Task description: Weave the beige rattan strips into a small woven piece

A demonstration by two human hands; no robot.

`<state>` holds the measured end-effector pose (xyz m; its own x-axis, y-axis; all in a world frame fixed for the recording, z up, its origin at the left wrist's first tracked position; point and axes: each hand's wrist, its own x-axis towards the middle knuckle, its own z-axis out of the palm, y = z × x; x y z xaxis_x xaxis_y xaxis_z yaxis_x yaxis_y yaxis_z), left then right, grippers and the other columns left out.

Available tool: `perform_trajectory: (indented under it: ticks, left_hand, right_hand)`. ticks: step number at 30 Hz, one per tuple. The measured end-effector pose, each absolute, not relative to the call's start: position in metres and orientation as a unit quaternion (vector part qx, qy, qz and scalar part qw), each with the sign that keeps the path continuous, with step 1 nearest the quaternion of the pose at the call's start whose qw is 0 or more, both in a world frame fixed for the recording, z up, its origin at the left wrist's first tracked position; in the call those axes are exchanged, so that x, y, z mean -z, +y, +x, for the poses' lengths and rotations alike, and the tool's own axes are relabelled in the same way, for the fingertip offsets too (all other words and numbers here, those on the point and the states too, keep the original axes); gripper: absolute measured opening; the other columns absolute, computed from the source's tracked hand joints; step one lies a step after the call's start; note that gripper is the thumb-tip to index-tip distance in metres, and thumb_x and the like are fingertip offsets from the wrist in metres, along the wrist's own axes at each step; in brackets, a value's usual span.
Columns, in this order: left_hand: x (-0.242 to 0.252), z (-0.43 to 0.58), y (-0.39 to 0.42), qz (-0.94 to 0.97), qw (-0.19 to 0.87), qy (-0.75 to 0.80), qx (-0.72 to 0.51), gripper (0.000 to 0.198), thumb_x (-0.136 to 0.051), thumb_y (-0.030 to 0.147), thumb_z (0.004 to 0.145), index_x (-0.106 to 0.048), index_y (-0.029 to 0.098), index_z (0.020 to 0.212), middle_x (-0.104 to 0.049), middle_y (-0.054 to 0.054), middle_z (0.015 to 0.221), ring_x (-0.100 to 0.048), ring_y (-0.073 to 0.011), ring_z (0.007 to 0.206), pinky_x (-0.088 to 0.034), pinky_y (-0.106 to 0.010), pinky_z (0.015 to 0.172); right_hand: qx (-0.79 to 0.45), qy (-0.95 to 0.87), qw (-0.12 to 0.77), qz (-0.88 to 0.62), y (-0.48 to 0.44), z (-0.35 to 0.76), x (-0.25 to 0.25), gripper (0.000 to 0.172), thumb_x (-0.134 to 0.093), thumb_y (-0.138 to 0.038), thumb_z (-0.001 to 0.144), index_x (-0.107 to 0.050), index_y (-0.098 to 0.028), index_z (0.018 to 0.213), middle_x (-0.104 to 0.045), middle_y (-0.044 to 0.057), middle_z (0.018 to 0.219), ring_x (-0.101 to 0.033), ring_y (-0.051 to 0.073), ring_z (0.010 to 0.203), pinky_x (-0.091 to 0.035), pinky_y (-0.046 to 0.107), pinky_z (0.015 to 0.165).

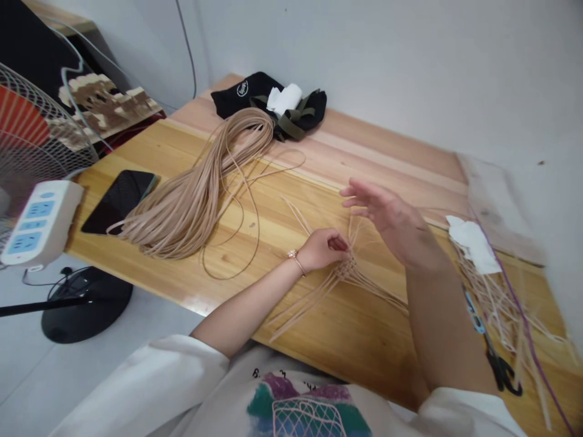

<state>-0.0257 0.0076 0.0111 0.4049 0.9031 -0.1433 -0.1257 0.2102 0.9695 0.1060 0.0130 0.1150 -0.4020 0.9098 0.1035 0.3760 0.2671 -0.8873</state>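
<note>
My left hand (324, 250) is closed, with thumb and fingers pinching the edge of a small piece of weaving (347, 270) made of tan strands. Loose strand ends fan out from this piece across the wooden table, toward me and to both sides. Raised above the table to the right of the piece is my right hand (387, 218), its fingers stretched out and nothing visible in it. A thick bundle of long tan strands (195, 188) lies to the left of my left hand, with a few strands curling loose.
A black phone (119, 201) and a white power strip (43, 223) are at the left, by a fan (27, 133). At the back lies a black bag (255, 91) with white tissue (285, 99). To the right are scissors (498, 367), cut strands (489, 297) and more tissue (473, 243).
</note>
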Motion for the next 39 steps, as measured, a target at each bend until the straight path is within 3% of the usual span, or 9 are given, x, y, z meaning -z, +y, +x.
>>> perform_trajectory:
  ticks: [2,6,11,13,21,25,28,39]
  left_hand:
    - [-0.011,-0.025,0.007,0.497,0.680,0.385,-0.378,0.017,-0.071,0.004,0.057,-0.061,0.010,0.070,-0.059,0.003,0.061,-0.054,-0.0059,0.058,-0.044,-0.020,0.061]
    - [-0.008,-0.025,0.008,0.485,0.686,0.382,-0.386,0.019,-0.071,0.004,0.056,-0.061,0.010,0.071,-0.059,0.003,0.062,-0.054,-0.0058,0.059,-0.044,-0.020,0.062]
    - [-0.006,-0.026,0.009,0.470,0.702,0.373,-0.384,0.021,-0.071,0.006,0.055,-0.061,0.010,0.074,-0.059,0.003,0.063,-0.055,-0.0062,0.060,-0.044,-0.020,0.063]
    - [-0.006,-0.026,0.009,0.463,0.710,0.363,-0.387,0.021,-0.073,0.009,0.055,-0.060,0.010,0.073,-0.059,0.003,0.063,-0.054,-0.0060,0.060,-0.044,-0.020,0.063]
    - [-0.006,-0.025,0.010,0.412,0.712,0.378,-0.424,0.030,-0.075,0.036,0.058,-0.057,0.012,0.065,-0.056,0.005,0.059,-0.048,-0.0044,0.055,-0.038,-0.019,0.057]
    - [-0.007,-0.028,0.010,0.426,0.710,0.381,-0.411,0.030,-0.076,0.035,0.057,-0.057,0.012,0.066,-0.058,0.003,0.060,-0.050,-0.0057,0.056,-0.038,-0.020,0.056]
    - [-0.009,-0.029,0.010,0.447,0.697,0.390,-0.402,0.026,-0.074,0.032,0.061,-0.058,0.012,0.067,-0.058,0.003,0.059,-0.049,-0.0056,0.055,-0.038,-0.020,0.056]
    - [-0.006,-0.032,0.011,0.501,0.639,0.414,-0.411,0.020,-0.076,0.027,0.060,-0.067,0.012,0.070,-0.065,0.000,0.065,-0.055,-0.0078,0.060,-0.044,-0.022,0.063]
  right_hand:
    - [-0.391,-0.717,0.342,-0.464,0.014,0.103,-0.123,0.049,-0.046,-0.061,0.081,-0.059,-0.030,0.117,-0.061,0.004,0.116,-0.057,0.022,0.105,-0.047,0.036,0.086]
    - [-0.306,-0.696,0.350,-0.548,0.015,0.107,-0.109,0.025,-0.056,-0.043,0.078,-0.065,-0.021,0.083,-0.066,0.004,0.082,-0.060,0.018,0.077,-0.046,0.032,0.071]
    - [-0.200,-0.667,0.237,-0.678,0.003,0.128,-0.063,0.027,-0.052,-0.039,0.077,-0.061,-0.018,0.062,-0.061,0.003,0.060,-0.054,0.016,0.058,-0.037,0.029,0.057]
    - [-0.222,-0.649,0.231,-0.690,-0.006,0.133,-0.048,0.032,-0.049,-0.041,0.079,-0.062,-0.018,0.062,-0.062,0.002,0.059,-0.055,0.017,0.059,-0.037,0.029,0.056]
    - [-0.332,-0.602,0.355,-0.633,-0.023,0.120,-0.021,0.028,-0.056,-0.045,0.075,-0.065,-0.019,0.074,-0.064,0.004,0.075,-0.057,0.016,0.070,-0.045,0.030,0.066]
    - [-0.482,-0.466,0.408,-0.620,-0.021,0.116,-0.018,0.033,-0.067,-0.048,0.063,-0.063,-0.019,0.077,-0.064,0.001,0.074,-0.056,0.013,0.064,-0.047,0.028,0.065]
    - [-0.519,-0.424,0.431,-0.604,-0.020,0.115,-0.017,0.034,-0.071,-0.047,0.056,-0.060,-0.020,0.072,-0.061,-0.001,0.069,-0.054,0.011,0.061,-0.046,0.027,0.063]
    - [-0.535,-0.411,0.446,-0.587,-0.020,0.114,-0.017,0.024,-0.067,-0.038,0.059,-0.053,-0.019,0.062,-0.050,-0.005,0.058,-0.041,0.007,0.052,-0.035,0.023,0.053]
